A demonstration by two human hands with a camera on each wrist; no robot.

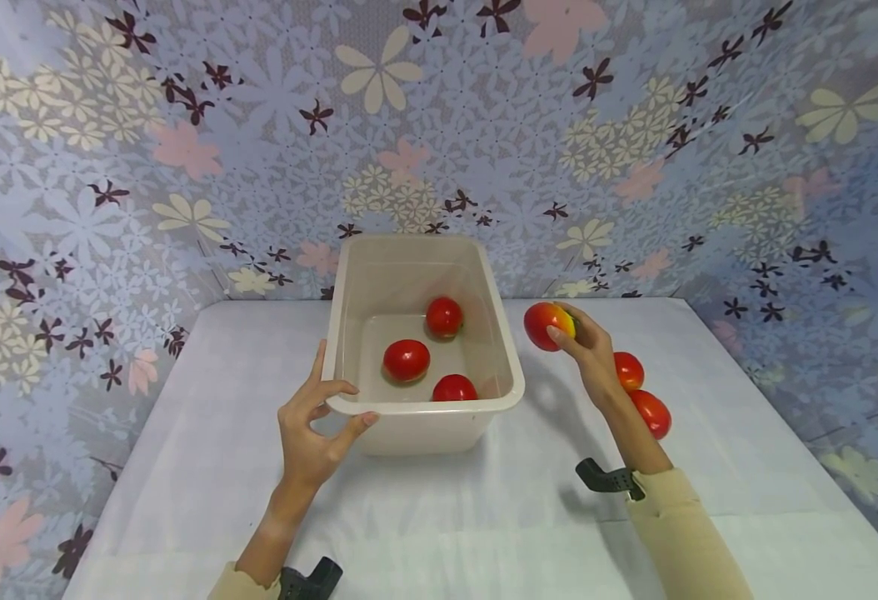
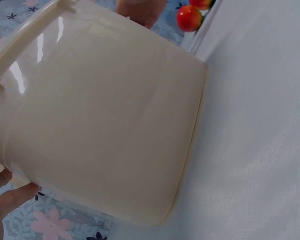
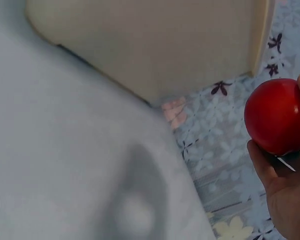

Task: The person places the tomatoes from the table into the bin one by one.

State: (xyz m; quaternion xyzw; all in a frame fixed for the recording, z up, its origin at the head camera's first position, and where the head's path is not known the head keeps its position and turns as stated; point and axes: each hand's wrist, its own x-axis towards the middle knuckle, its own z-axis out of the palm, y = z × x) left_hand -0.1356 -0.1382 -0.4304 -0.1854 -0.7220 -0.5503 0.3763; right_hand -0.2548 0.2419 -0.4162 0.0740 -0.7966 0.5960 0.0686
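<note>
A cream plastic bin (image 1: pixel 424 429) stands on the white table with three red fruits in it: one at the back (image 1: pixel 444 317), one in the middle (image 1: pixel 406 361) and one near the front wall (image 1: pixel 455 388). My left hand (image 1: pixel 311 437) grips its near left corner, thumb and fingers about the rim. To the right of the bin, my right hand (image 1: pixel 587 346) holds a smooth red-and-yellow fruit (image 1: pixel 544 326) above the table. In the right wrist view the same fruit (image 3: pixel 276 117) sits between thumb and fingers, apart from the bin.
Two more red fruits, one behind (image 1: pixel 629 371) and one in front (image 1: pixel 651 414), lie on the table by my right forearm. The white tabletop (image 1: pixel 439 533) ends at a flowered cloth backdrop (image 1: pixel 259 167). Dark straps circle both wrists.
</note>
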